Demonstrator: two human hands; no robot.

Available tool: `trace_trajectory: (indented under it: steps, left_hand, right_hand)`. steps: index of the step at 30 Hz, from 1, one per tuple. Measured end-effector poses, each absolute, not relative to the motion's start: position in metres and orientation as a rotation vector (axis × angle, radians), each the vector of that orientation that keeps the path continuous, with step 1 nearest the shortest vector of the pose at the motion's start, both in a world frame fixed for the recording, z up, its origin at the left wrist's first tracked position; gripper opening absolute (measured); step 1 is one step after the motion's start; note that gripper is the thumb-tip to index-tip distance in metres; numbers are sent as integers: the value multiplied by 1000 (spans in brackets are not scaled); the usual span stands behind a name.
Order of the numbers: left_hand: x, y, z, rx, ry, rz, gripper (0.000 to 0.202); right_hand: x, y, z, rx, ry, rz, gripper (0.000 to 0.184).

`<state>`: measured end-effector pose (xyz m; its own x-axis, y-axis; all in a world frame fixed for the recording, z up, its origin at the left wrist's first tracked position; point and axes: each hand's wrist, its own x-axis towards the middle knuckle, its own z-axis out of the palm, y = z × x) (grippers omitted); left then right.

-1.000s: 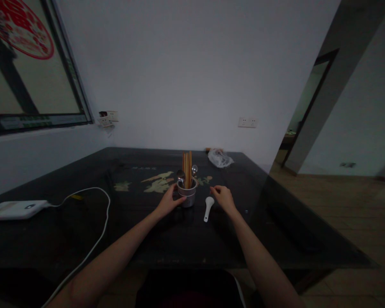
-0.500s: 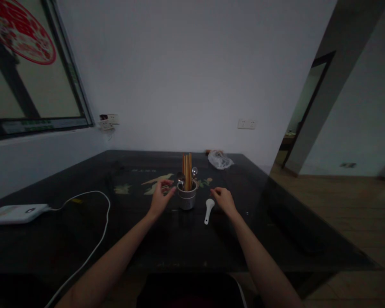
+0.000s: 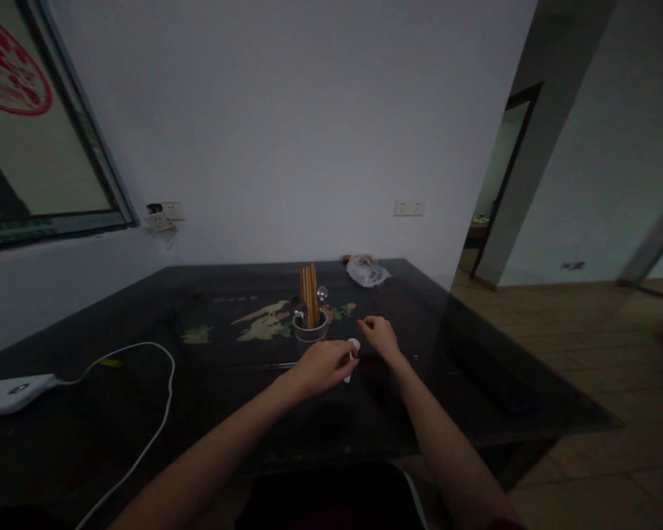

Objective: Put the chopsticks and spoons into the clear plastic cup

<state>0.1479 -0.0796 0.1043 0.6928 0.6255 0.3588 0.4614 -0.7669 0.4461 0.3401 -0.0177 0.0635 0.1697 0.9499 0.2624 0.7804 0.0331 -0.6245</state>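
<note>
My left hand point(image 3: 323, 366) reaches across in front of the metal utensil holder point(image 3: 310, 331), its thumb and fingers closed about the white soup spoon point(image 3: 348, 378). The spoon's bowl and handle end show past the fingers; its middle is hidden. To the right, my right hand point(image 3: 380, 336) rests just above the tabletop with fingers curled together, and I see nothing in them. Wooden chopsticks point(image 3: 309, 294) stand upright in the holder. Beside them are a shiny metal spoon point(image 3: 322, 293) and a darker one point(image 3: 298, 303).
The dark table point(image 3: 243, 427) bears a bird and flower design. At its back edge lies a crumpled clear plastic bag point(image 3: 367, 271). On the left, a white power bank point(image 3: 16, 394) trails a white cable point(image 3: 168, 397). A dark flat object point(image 3: 491, 375) lies at the right.
My left hand has left the holder's left side and moved right and nearer, onto the soup spoon. The right hand keeps about the same place. The whole view has shifted slightly.
</note>
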Motion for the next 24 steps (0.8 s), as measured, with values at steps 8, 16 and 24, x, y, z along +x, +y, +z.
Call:
trace_trajectory:
  steps: [8,16,24]
  left_hand:
    - [196,-52,68,2587,1413,593,12]
    - [196,-54,59,2619,1646,309,30]
    - [199,-54,55,2643,1642,352,34]
  right_hand:
    - [344,-18,65,-1778,-1621,332,28]
    - [339,-19,67,-1801,-1634,325,27]
    - [340,-18,66,-1789,-1660,312,28]
